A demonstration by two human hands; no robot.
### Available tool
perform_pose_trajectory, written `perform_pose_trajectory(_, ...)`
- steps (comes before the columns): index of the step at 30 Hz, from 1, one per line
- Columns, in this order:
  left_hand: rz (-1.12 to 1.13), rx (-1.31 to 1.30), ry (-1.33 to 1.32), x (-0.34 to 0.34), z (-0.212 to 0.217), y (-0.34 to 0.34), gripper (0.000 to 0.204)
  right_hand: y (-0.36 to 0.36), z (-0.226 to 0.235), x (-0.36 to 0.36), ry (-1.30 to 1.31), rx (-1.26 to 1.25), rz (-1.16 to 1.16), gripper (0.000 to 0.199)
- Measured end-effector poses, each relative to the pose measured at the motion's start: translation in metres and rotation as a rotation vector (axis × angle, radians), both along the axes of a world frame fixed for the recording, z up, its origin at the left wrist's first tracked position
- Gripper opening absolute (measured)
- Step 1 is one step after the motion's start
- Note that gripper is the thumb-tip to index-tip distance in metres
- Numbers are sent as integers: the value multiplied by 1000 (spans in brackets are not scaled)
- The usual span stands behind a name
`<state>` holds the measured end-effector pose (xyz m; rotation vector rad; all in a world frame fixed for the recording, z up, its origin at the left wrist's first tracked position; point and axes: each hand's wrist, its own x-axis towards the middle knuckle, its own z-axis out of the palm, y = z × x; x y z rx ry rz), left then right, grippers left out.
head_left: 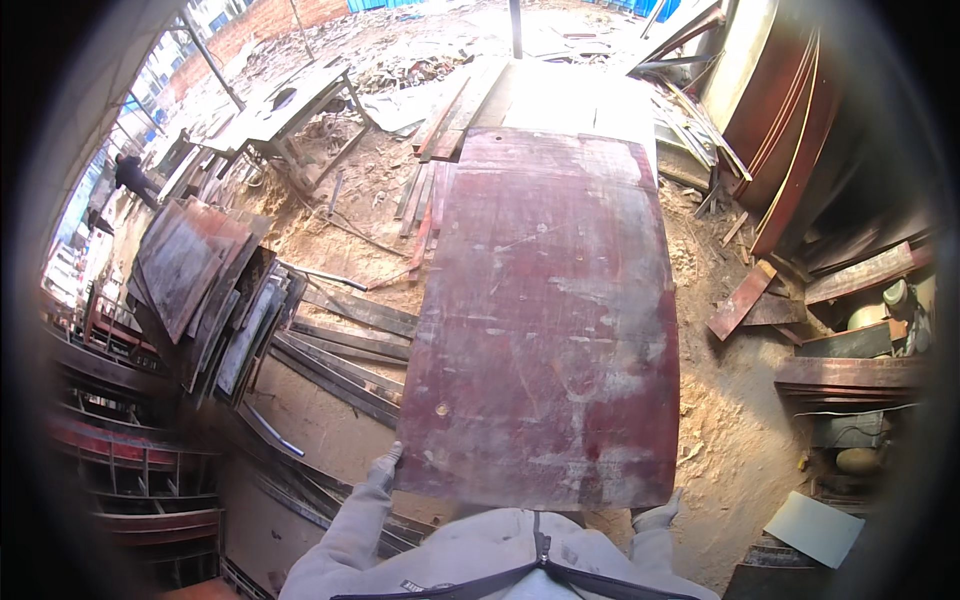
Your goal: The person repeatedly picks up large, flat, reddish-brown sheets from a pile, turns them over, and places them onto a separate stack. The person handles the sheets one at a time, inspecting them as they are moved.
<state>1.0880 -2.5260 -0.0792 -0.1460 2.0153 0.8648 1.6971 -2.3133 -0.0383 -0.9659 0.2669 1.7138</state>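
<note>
A reddish-brown rectangular panel (540,330) stretches lengthwise away from the person's waist, in the middle of the view. Its face is worn: chalky grey smears and pale scuffs spread over the dark red, heaviest toward the right side and the near end, with a small light round spot near the left edge and a dark hole by the far left corner. The left hand (383,470) is closed on the panel's left edge near the close corner. The right hand (657,512) is at the near right corner, partly hidden, so I cannot tell whether it is closed. Beyond the far end lies a brightly lit white surface (575,100), with planks (465,110) beside it. Stacked boards (195,270) lean at left; sandy ground (735,430) shows at right.
</note>
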Motion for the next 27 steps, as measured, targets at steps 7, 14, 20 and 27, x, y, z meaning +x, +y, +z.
perform_pose_trajectory(7,-114,-48,317,-85,-13,26,64,-12,-57,-22,-290,-42,112,40)
perform_pose_trajectory(14,-133,-65,316,-177,-26,89,66,2,-63,-98,-266,-31,174,40)
perform_pose_trajectory(20,-246,-119,395,-197,-8,126,64,31,-29,-150,-213,-118,191,50)
perform_pose_trajectory(27,-186,37,366,-196,6,142,57,54,-21,-161,-335,-151,179,52)
